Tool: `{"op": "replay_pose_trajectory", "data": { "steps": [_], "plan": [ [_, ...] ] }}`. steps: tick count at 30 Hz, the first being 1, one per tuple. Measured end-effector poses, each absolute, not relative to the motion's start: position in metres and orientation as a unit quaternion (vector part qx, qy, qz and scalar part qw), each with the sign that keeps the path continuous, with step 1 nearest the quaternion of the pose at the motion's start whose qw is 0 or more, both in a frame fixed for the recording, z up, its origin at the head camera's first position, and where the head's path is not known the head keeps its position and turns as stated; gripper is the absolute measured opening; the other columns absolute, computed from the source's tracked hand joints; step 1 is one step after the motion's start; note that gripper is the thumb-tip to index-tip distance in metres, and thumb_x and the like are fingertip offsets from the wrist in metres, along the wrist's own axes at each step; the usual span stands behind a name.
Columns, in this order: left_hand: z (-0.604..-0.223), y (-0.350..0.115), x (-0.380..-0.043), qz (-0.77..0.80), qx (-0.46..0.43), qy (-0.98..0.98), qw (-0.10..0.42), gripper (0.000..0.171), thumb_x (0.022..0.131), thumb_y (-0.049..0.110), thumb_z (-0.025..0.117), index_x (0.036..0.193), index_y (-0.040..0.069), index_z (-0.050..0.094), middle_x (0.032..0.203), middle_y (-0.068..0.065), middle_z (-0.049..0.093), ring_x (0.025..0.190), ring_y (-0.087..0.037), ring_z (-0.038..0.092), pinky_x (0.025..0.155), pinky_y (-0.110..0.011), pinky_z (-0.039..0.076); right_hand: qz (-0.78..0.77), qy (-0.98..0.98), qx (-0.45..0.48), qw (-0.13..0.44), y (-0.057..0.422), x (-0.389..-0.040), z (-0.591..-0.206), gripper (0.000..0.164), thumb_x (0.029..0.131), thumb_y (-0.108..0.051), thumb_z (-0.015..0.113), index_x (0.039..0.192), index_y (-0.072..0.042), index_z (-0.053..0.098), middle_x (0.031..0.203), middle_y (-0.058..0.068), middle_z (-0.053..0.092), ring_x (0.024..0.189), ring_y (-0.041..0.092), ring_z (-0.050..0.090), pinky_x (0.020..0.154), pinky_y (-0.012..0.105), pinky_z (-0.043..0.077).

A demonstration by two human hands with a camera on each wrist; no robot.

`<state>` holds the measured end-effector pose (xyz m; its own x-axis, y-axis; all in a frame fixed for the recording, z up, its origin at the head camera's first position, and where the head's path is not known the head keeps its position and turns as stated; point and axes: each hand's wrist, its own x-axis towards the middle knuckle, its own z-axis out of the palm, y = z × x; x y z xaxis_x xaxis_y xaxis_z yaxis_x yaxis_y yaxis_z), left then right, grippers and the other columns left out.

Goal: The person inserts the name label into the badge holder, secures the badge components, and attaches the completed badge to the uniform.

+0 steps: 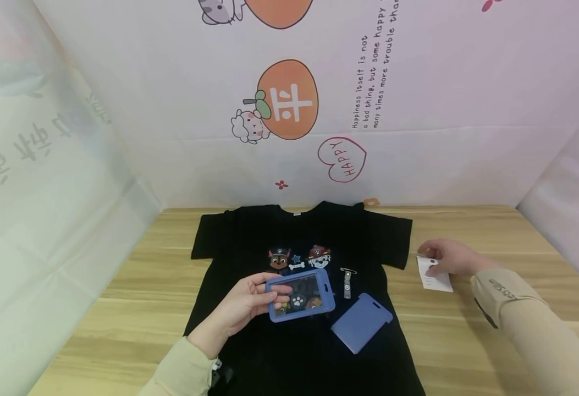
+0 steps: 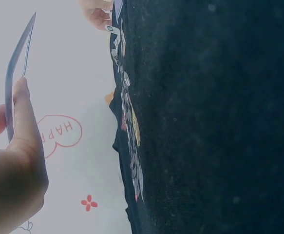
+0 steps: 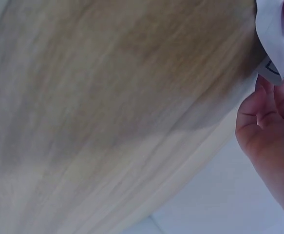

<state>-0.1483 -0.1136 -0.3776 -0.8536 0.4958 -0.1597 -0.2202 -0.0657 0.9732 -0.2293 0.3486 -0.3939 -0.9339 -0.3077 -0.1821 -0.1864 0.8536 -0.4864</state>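
Observation:
My left hand (image 1: 240,303) holds a blue badge holder cover (image 1: 309,297) with a see-through window, raised over a black T-shirt (image 1: 294,357). The left wrist view shows that cover (image 2: 14,68) edge-on, pinched between thumb and fingers. Off to the right, my right hand (image 1: 456,257) pinches a small white printed card (image 1: 436,281) just by the table surface. Seen from the right wrist, the card (image 3: 273,29) looks bent, and part of that hand (image 3: 273,122) is cut off. A second blue badge holder piece (image 1: 362,323) lies on the shirt.
A badge clip with a pin (image 1: 347,284) lies on the shirt, right of its cartoon dog print (image 1: 279,258). Under everything is a wooden table (image 1: 136,308). A printed white cloth (image 1: 195,165) hangs behind it. Some small dark object (image 1: 222,375) sits by the left sleeve.

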Motion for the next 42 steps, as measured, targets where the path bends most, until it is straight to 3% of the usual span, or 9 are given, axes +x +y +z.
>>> {"op": "replay_pose_trajectory", "data": {
  "steps": [5,11,17,26,35,42],
  "plan": [
    [-0.377,-0.114,-0.148,0.722,0.105,0.637,0.249,0.046,0.091,0.006,0.059,0.131,-0.007,0.041,0.111,-0.009,0.069,0.093,-0.011,0.068,0.082,-0.025,0.055,-0.237,0.952,-0.14,0.133,0.35,-0.23,-0.395,0.045,0.074,-0.012,0.077,0.113,0.001,0.059,0.107,0.024,0.062,0.096,0.036,0.057,0.082,0.054,0.046],
    [-0.377,-0.114,-0.148,0.723,0.109,0.635,0.249,0.045,0.091,0.006,0.059,0.13,-0.008,0.042,0.11,-0.009,0.069,0.092,-0.01,0.068,0.082,-0.025,0.055,-0.241,0.95,-0.151,0.13,0.347,-0.229,-0.397,0.034,0.072,-0.01,0.077,0.102,0.0,0.062,0.095,0.011,0.065,0.085,0.024,0.057,0.078,0.048,0.047],
    [-0.378,-0.113,-0.149,0.724,0.108,0.634,0.249,0.044,0.092,0.005,0.058,0.131,-0.008,0.042,0.111,-0.01,0.069,0.093,-0.011,0.068,0.082,-0.024,0.055,-0.248,0.951,-0.148,0.112,0.345,-0.226,-0.4,0.039,0.072,-0.011,0.078,0.103,0.003,0.061,0.1,0.018,0.064,0.091,0.03,0.057,0.081,0.052,0.046],
    [-0.379,-0.113,-0.15,0.723,0.109,0.635,0.249,0.042,0.092,0.004,0.057,0.13,-0.008,0.043,0.11,-0.01,0.069,0.092,-0.011,0.068,0.081,-0.025,0.055,-0.236,0.957,-0.141,0.094,0.351,-0.22,-0.395,0.018,0.08,0.001,0.064,0.098,0.002,0.063,0.093,0.014,0.064,0.084,0.026,0.056,0.073,0.044,0.048],
    [-0.38,-0.113,-0.151,0.724,0.114,0.632,0.251,0.042,0.092,0.005,0.058,0.129,-0.007,0.044,0.108,-0.007,0.07,0.091,-0.01,0.068,0.083,-0.027,0.055,-0.275,0.949,-0.121,0.094,0.366,-0.215,-0.397,0.026,0.081,-0.007,0.067,0.103,0.005,0.062,0.092,0.012,0.066,0.083,0.019,0.057,0.069,0.03,0.046],
    [-0.379,-0.114,-0.15,0.724,0.112,0.633,0.251,0.043,0.091,0.004,0.058,0.129,-0.008,0.043,0.108,-0.007,0.07,0.091,-0.01,0.068,0.083,-0.027,0.055,-0.462,0.869,-0.058,0.169,0.371,-0.207,-0.396,0.045,0.088,-0.002,0.06,0.123,0.02,0.041,0.1,0.012,0.062,0.082,0.013,0.062,0.069,0.029,0.057]
  ]
}}
